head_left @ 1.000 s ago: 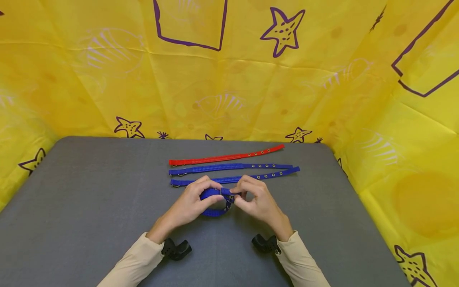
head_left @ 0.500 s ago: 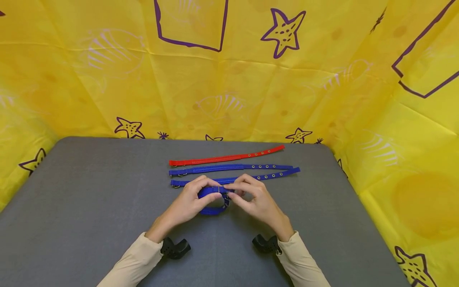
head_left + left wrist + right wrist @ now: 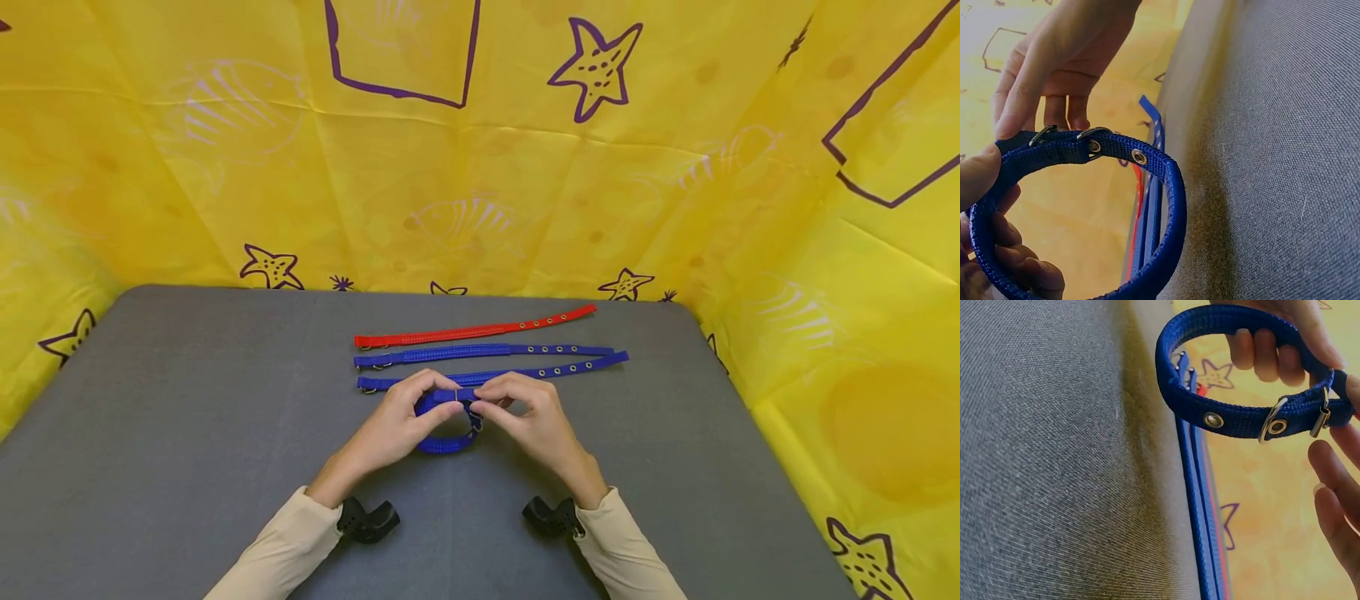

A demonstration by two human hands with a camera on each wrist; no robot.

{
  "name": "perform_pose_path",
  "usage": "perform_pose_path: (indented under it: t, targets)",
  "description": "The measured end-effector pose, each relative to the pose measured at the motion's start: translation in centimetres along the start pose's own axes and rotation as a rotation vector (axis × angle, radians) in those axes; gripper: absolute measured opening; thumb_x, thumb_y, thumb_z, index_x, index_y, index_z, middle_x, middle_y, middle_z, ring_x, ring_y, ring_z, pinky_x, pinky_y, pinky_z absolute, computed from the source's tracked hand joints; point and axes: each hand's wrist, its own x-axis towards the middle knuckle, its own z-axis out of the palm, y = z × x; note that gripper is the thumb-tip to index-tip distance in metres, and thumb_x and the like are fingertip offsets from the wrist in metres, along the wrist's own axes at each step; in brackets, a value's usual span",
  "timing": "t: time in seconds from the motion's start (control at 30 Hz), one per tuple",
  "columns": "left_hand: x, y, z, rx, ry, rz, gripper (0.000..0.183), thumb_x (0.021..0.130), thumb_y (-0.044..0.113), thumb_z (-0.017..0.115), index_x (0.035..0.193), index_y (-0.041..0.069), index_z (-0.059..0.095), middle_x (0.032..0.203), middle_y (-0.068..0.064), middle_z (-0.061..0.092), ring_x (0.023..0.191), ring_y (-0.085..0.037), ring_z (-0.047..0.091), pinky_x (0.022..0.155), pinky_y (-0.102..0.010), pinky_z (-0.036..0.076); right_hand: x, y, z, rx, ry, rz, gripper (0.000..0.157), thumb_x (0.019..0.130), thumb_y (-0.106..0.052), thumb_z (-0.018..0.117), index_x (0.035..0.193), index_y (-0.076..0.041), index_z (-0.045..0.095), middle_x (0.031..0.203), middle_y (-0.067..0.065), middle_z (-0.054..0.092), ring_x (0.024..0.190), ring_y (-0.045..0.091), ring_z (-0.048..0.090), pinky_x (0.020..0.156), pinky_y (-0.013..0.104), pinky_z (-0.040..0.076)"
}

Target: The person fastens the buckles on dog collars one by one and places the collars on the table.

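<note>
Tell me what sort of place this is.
Likely a staged recording booth: a grey table with fish-and-starfish-printed yellow fabric along its back and sides, plus black wrist-worn devices.

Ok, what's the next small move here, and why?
I'd probably draw the held blue collar snug through the thin metal loop, with the left grip steadying it: the collar shows on both sides of that loop, the right grip pinches close beside it, and the band forms a ring.

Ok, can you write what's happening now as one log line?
left hand: holds looped blue collar | right hand: pinches it near buckle | table: red collar, two blue collars, unlooped
</note>
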Motion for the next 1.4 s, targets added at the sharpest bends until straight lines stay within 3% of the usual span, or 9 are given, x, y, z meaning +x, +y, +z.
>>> perform_pose_path:
  t: [0.2,0.4,0.53,0.67,0.77,0.9,1.1,1.4]
  targets:
    - [0.0,0.0,0.0,-0.024,0.001,-0.004,0.018,0.096,0.023,0.067,0.112,0.016,0.067,0.113,0.001,0.068,0.107,-0.016,0.064,0.092,-0.032,0.051,-0.1,0.1,0.4,-0.032,-0.065,-0.023,0.024,0.081,-0.005,0.081,0.104,-0.005,0.076,0.096,0.006,0.073,0.085,0.016,0.068,0.069,0.025,0.057]
    - [0.1,-0.1,0.0,-0.062,0.023,-0.03,0.017,0.097,0.023,0.065,0.113,0.017,0.067,0.113,0.001,0.068,0.108,-0.016,0.063,0.092,-0.032,0.05,-0.1,0.2,0.6,-0.059,-0.051,-0.025,0.035,0.075,-0.004,0.085,0.107,-0.006,0.072,0.097,0.007,0.071,0.077,0.016,0.068,0.066,0.029,0.058]
    - [0.2,-0.1,-0.1,-0.061,0.025,-0.04,0.018,0.097,0.024,0.065,0.113,0.017,0.067,0.113,0.0,0.069,0.106,-0.016,0.063,0.09,-0.031,0.05,-0.2,0.2,0.6,-0.073,-0.058,-0.005,0.032,0.077,-0.001,0.083,0.106,-0.005,0.07,0.097,0.008,0.071,0.076,0.016,0.07,0.065,0.031,0.058]
    - [0.1,-0.3,-0.6,-0.034,0.024,-0.047,0.019,0.095,0.025,0.068,0.111,0.017,0.067,0.106,0.0,0.069,0.085,-0.012,0.06,0.075,-0.025,0.05,-0.2,0.1,0.6,-0.082,-0.06,0.013,0.029,0.078,0.0,0.081,0.106,-0.005,0.073,0.097,0.008,0.072,0.076,0.015,0.069,0.065,0.029,0.058]
    - [0.1,-0.3,-1.3,0.016,0.026,-0.043,0.018,0.092,0.025,0.071,0.108,0.017,0.068,0.097,0.002,0.069,0.071,-0.011,0.052,0.063,-0.024,0.046,-0.2,0.1,0.6,-0.086,-0.069,0.022,0.028,0.08,0.0,0.08,0.106,-0.006,0.073,0.098,0.008,0.073,0.076,0.014,0.069,0.065,0.027,0.058]
    - [0.2,-0.4,-2.4,0.105,0.044,-0.049,0.016,0.09,0.026,0.074,0.104,0.021,0.07,0.095,0.005,0.071,0.078,-0.01,0.057,0.069,-0.025,0.049,-0.3,0.3,0.5,-0.106,-0.098,0.079,0.023,0.083,-0.003,0.078,0.105,-0.005,0.071,0.098,0.009,0.072,0.077,0.013,0.07,0.068,0.027,0.058]
    - [0.1,-1.2,-4.7,0.189,0.076,-0.121,0.014,0.09,0.028,0.073,0.102,0.021,0.071,0.092,0.004,0.073,0.077,-0.013,0.058,0.067,-0.025,0.046,-0.6,1.3,-0.7,-0.144,-0.096,0.172,0.023,0.084,-0.006,0.078,0.106,-0.003,0.07,0.098,0.013,0.073,0.08,0.016,0.071,0.071,0.027,0.058]
    - [-0.7,-1.9,-9.0,0.3,0.1,-0.23,0.021,0.092,0.034,0.071,0.105,0.018,0.072,0.084,-0.002,0.069,0.073,-0.017,0.054,0.061,-0.026,0.041,-0.8,2.9,-3.3,-0.193,-0.019,0.264,0.027,0.083,-0.007,0.08,0.108,-0.001,0.071,0.102,0.015,0.074,0.084,0.02,0.071,0.072,0.032,0.058]
